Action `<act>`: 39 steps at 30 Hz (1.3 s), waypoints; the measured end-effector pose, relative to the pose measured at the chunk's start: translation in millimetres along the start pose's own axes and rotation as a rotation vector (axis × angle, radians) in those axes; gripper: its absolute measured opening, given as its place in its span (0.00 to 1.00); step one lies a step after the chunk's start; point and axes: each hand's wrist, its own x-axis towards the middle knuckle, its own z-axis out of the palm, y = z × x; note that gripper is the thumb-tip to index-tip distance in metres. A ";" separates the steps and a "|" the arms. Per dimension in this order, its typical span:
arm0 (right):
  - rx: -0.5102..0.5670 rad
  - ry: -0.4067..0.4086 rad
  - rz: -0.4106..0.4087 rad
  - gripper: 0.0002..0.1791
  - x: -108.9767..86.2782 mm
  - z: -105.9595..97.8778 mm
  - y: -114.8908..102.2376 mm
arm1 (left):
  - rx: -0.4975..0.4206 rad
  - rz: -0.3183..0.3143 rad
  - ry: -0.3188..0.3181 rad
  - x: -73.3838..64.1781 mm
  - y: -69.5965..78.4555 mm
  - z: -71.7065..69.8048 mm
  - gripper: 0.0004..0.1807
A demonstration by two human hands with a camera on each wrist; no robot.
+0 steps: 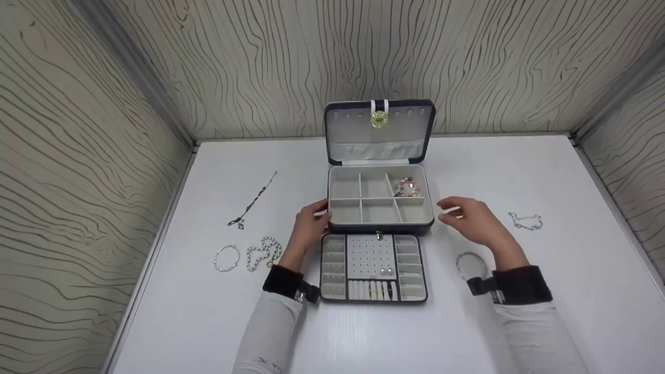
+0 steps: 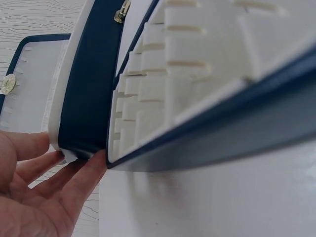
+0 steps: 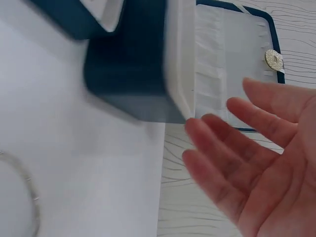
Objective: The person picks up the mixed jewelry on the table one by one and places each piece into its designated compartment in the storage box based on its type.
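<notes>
A dark blue jewellery box [image 1: 382, 227] stands with its lid [image 1: 382, 132] raised, showing six white compartments. A beaded bracelet [image 1: 407, 187] in pink, red and white lies in the back right one. My left hand [image 1: 310, 223] touches the box's left side; in the left wrist view its thumb [image 2: 32, 144] is at the white rim and its fairly straight fingers lie along the wall. To the right of the box, my right hand [image 1: 473, 218] holds nothing, fingers loosely bent. Close in front of the box lies its lift-out tray [image 1: 371, 257] with pearl earrings [image 1: 387, 271] and several rings.
Left of the box lie a dark chain bracelet [image 1: 253, 202], a thin bangle [image 1: 227, 258] and a pearl necklace [image 1: 263, 253]. At right are a silver bangle [image 1: 471, 266], partly under the right wrist strap, and a silver chain [image 1: 526, 221]. Patterned walls [image 1: 270, 67] border the white table [image 1: 171, 311].
</notes>
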 end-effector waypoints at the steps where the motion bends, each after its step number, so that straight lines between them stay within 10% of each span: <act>1: -0.019 -0.010 0.011 0.24 -5.1 2.5 3.1 | -0.006 -0.001 -0.002 0.1 0.0 0.1 0.24; 16: -0.349 -0.051 0.238 0.51 -57.0 33.6 43.6 | -0.025 0.021 0.000 0.6 -2.3 1.5 0.24; 39: -0.352 -0.110 0.232 0.29 -52.5 35.5 51.2 | -0.024 -0.007 -0.001 -0.5 0.7 1.2 0.24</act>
